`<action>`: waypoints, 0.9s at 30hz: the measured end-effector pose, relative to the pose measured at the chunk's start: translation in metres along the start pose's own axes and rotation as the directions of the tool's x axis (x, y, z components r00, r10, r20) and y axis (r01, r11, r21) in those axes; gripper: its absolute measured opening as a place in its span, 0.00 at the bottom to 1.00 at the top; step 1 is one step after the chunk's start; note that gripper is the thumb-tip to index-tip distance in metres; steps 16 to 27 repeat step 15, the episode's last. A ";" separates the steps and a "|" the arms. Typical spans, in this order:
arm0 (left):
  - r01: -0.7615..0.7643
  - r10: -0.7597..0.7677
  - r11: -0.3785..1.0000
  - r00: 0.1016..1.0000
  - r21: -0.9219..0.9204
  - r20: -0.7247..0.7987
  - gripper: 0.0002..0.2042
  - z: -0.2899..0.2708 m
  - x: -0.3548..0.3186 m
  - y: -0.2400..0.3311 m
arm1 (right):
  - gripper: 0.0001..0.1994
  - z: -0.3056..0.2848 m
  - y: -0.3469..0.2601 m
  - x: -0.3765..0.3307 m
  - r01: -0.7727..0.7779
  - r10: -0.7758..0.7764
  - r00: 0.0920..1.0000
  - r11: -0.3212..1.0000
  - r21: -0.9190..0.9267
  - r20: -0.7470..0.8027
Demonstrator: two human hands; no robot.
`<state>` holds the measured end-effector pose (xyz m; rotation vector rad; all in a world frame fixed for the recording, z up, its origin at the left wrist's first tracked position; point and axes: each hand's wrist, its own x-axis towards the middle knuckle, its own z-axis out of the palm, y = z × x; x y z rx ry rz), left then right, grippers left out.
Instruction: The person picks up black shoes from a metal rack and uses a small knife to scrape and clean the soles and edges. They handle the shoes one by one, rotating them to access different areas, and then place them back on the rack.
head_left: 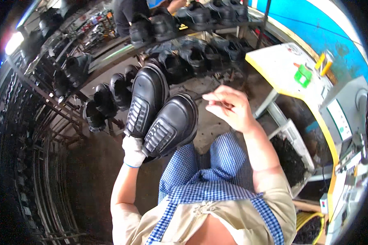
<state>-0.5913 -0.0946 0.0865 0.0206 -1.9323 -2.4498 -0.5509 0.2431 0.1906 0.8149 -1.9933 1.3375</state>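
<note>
My left hand (133, 151), in a white glove, is closed on a pair of black lace-up shoes (171, 124), gripping them at the heel end. The two shoes lean side by side with their toes pointing away from me and their ribbed lacing fronts turned up. To the right of the nearer toe, my bare right hand (232, 107) is raised, apart from the shoes. Its fingers are curled and drawn together toward the thumb; whatever they may hold is too small to make out.
Racks of black shoes (194, 57) stand ahead, with more on the left rack (106, 100). At right is a white worktable (270, 61) with yellow edging, bearing a green object (303, 76) and a machine. Below it sits a white bin (304, 151) of black scraps. Another person (129, 14) stands beyond.
</note>
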 end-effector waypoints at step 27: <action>-0.396 0.304 0.754 0.918 0.523 0.256 0.18 -0.023 -0.022 -0.013 | 0.11 -0.010 -0.043 0.012 0.246 0.038 0.797 0.891 -0.381 0.603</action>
